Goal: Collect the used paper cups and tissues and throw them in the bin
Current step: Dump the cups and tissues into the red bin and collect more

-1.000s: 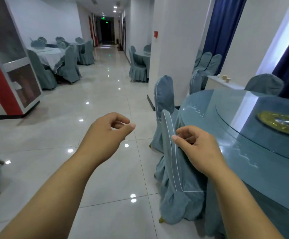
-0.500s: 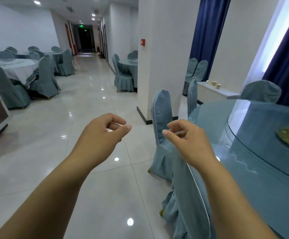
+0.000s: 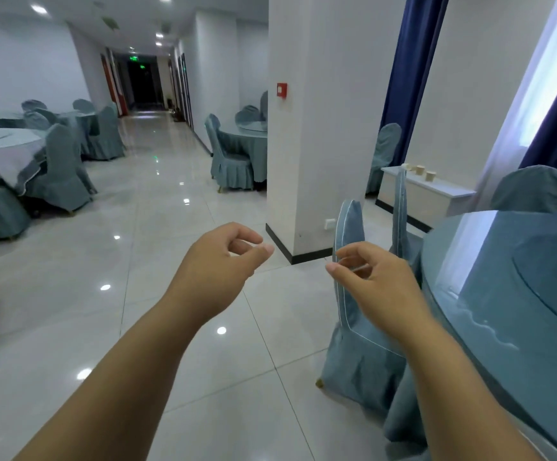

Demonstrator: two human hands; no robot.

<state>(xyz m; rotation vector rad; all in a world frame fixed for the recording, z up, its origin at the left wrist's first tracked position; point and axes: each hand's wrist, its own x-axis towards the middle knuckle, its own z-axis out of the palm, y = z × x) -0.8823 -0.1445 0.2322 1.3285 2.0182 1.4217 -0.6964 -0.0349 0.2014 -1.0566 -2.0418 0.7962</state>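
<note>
Nearest, two bare forearms stretched forward over a glossy pale tiled floor (image 3: pixel 170 327). Left hand (image 3: pixel 218 264) raised at mid-frame, fingers loosely curled, thumb tip close to the forefinger, holding nothing. Right hand (image 3: pixel 373 277) level with it and well apart from it, curled just as loosely, likewise holding and touching nothing. Just behind the right hand, a chair (image 3: pixel 357 344) in a blue-grey cover with white piping, seen edge-on, tucked against a round desk (image 3: pixel 510 314) draped in the same cloth and topped with glass, cut off by the right edge. A second covered chair (image 3: pixel 400 207) beside the first, further round the rim; a third chair (image 3: pixel 536 189) at the far side. Beyond these, a white square pillar (image 3: pixel 320 128) with black skirting and a small red box (image 3: pixel 281 89) on its face. To the right of the pillar, against the wall between dark blue curtains (image 3: pixel 406 71), a low white desk (image 3: pixel 416 197) bearing the paper cups (image 3: pixel 420 169): a few small pale ones, upright, close together on its top, far from both hands. Further off, more draped desks (image 3: pixel 4 151) ringed with covered chairs on both sides of a long corridor, a green sign (image 3: pixel 133 58) lit at its dark end.
</note>
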